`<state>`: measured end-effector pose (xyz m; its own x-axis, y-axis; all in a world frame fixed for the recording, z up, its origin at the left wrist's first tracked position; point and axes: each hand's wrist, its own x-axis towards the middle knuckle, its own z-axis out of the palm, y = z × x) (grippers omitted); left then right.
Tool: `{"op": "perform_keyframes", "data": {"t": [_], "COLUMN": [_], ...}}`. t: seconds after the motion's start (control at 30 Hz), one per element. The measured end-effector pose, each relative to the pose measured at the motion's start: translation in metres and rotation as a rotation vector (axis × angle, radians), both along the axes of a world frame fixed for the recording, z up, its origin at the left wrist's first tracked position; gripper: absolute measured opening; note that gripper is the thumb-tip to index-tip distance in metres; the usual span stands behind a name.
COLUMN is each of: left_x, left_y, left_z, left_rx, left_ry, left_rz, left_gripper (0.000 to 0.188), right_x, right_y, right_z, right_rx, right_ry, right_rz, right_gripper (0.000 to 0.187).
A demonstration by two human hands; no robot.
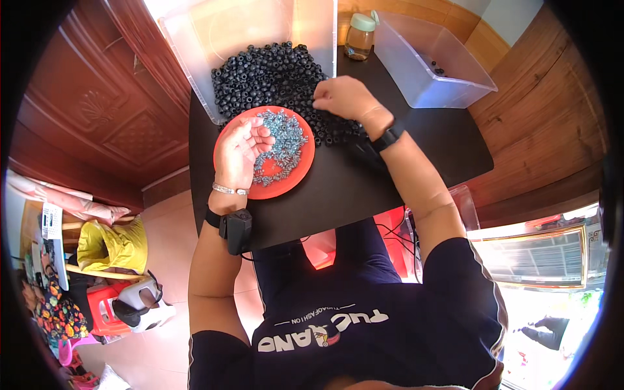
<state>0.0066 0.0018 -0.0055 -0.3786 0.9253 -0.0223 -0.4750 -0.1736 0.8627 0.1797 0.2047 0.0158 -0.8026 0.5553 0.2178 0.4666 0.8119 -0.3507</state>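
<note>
Black ring-shaped parts (260, 75) lie heaped at twelve o'clock from the red plate (290, 186) of silvery pieces (286, 140), with few dark bits (438, 69) in the bin (448, 95) at two; most seems undone. The left hand (242, 146), over the plate, and right hand (348, 97) are apart; what either holds, I cannot tell.

A dark table (429, 146) is set between brown wooden surfaces. On the left, a reddish-brown panel (107, 123) is decorated with carving; on the right, wood grain is shown on a tall surface (546, 120). Pale pinkish floor (170, 244) is seen at lower left. The lower right is flooded with bright light, below a gold-edged frame (584, 257).
</note>
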Motion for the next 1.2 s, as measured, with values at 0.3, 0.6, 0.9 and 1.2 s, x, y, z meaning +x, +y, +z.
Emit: {"op": "perform_keyframes", "data": {"t": [0.3,0.6,0.9,1.2], "left_x": [0.002,0.001,0.01,0.022], "left_y": [0.0,0.0,-0.002,0.001], "left_z": [0.003,0.001,0.002,-0.004], "left_rx": [-0.002,-0.013,-0.02,-0.03], "left_ry": [-0.004,0.024,0.039,-0.005], "left_rz": [-0.018,-0.042,-0.123,-0.125], "left_gripper": [0.022,0.026,0.026,0.021], "right_x": [-0.01,-0.007,-0.008,-0.027], "right_y": [-0.003,-0.005,-0.05,-0.073], "right_z": [-0.017,-0.015,0.014,-0.006], "right_rx": [0.025,0.134,-0.445,-0.102], "right_ry": [-0.058,-0.03,0.467,0.56], "right_rz": [0.014,-0.022,0.337,0.479], "right_gripper": [0.021,0.017,0.013,0.016]}}
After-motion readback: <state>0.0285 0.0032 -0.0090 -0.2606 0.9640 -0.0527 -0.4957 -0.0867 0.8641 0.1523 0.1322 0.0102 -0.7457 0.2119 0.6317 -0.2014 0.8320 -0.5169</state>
